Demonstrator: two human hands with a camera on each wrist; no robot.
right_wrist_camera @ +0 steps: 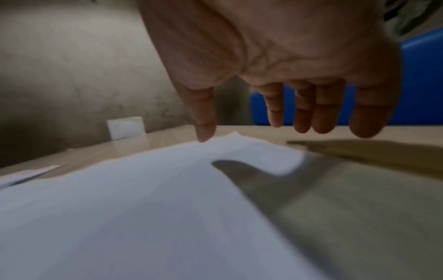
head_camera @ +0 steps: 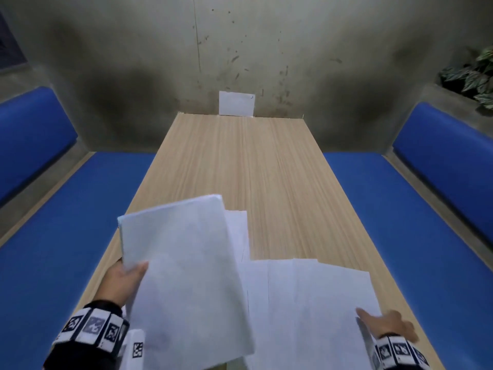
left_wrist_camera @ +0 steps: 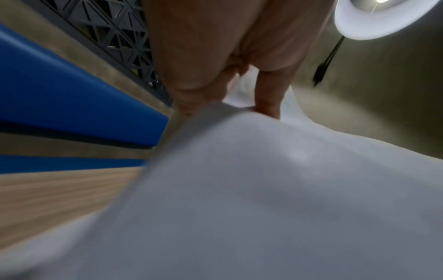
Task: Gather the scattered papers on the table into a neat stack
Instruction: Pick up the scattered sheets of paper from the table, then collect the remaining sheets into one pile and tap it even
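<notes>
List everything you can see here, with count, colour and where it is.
held sheaf: one bundle, white, lifted over the table's near left, gripped at its left edge
loose sheets: several, count unclear, white, fanned flat on the table's near right
table: one, light wood, centre
card: one, white, upright against the wall at the table's far end
benches: two, blue, either side of the table
plant: one, green, far right ledge
lamp: one, white, overhead
left hand: grips the sheaf
right hand: fingers straight, at the loose sheets' right edge
</notes>
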